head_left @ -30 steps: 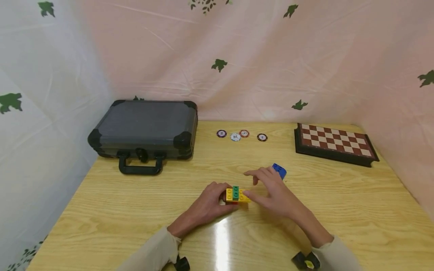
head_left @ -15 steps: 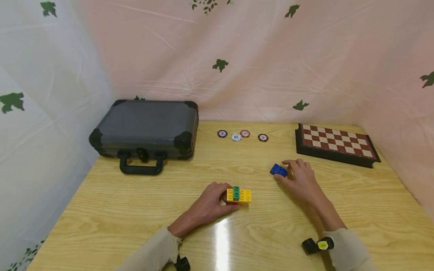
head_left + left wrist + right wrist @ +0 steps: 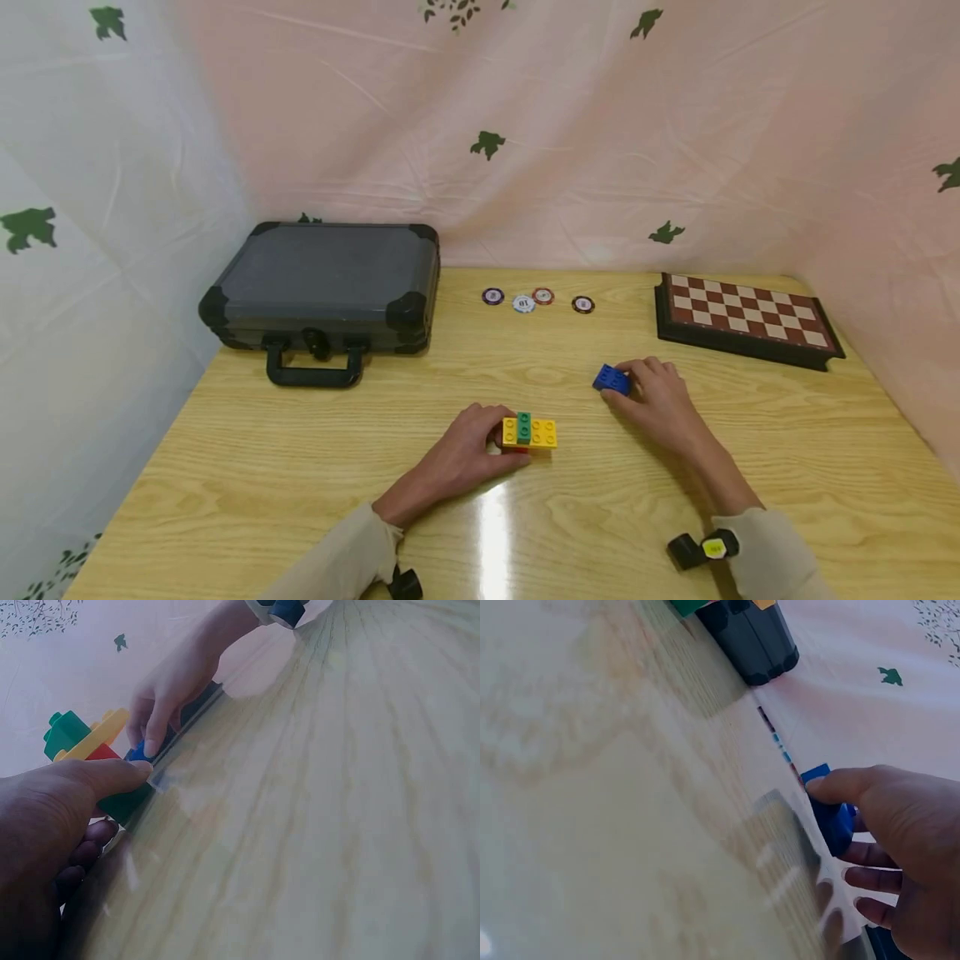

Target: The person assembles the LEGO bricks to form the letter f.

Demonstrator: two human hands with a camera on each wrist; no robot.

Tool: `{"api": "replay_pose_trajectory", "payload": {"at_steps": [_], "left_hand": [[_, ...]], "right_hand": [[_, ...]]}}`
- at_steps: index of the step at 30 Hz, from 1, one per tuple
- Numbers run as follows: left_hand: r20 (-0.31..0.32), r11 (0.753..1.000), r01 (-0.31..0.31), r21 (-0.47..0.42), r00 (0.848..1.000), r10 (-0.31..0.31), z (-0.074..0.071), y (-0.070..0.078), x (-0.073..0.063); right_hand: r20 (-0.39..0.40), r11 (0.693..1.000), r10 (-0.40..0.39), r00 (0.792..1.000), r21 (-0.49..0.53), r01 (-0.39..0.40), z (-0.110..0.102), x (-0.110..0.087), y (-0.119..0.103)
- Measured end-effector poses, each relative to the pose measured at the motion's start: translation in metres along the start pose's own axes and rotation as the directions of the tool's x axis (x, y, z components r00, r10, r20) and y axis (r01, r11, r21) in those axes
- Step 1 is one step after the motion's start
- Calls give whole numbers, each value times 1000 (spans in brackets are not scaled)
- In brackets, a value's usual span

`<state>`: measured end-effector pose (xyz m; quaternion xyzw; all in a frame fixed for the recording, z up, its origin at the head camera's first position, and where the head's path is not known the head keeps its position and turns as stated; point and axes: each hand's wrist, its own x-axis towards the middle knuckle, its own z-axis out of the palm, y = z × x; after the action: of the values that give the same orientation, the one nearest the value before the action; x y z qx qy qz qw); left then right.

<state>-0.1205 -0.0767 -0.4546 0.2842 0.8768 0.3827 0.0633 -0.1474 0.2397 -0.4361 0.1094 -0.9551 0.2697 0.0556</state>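
Note:
My left hand (image 3: pixel 461 450) grips a stack of toy building bricks (image 3: pixel 542 433) from its left side, with the stack upright on the table. A small green brick (image 3: pixel 67 733) tops a yellow brick (image 3: pixel 101 735); under these show a red brick (image 3: pixel 105 753) and a lower green brick (image 3: pixel 124 806). Farther right, my right hand (image 3: pixel 660 404) pinches a blue toy brick (image 3: pixel 612 379) between thumb and fingers. In the right wrist view the thumb presses the near side of the blue brick (image 3: pixel 831 817), and its far side is partly hidden.
A dark grey case (image 3: pixel 326 271) with a black handle (image 3: pixel 313 377) stands at the back left. Several poker chips (image 3: pixel 523 304) lie at the back middle. A folded chessboard box (image 3: pixel 750 321) sits at the back right. Patterned cloth (image 3: pixel 555 167) closes off the table's back.
My right hand has left the brick stack and moved right to the blue brick, taking hold and shifting it slightly left. The left hand keeps its grip on the stack.

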Motion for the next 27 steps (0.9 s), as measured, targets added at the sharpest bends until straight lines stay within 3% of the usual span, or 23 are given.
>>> {"api": "replay_pose_trajectory", "payload": {"at_steps": [10,27], "left_hand": [[7,1000,15,-4,1000,-15,0,1,1],[-3,1000,8,1,1000,-8,-1,2,0]], "right_hand": [[9,986,-117,993,125,115,-2,-3,-19],[8,947,-267,964,186,260,-6,-8,-54]]}}
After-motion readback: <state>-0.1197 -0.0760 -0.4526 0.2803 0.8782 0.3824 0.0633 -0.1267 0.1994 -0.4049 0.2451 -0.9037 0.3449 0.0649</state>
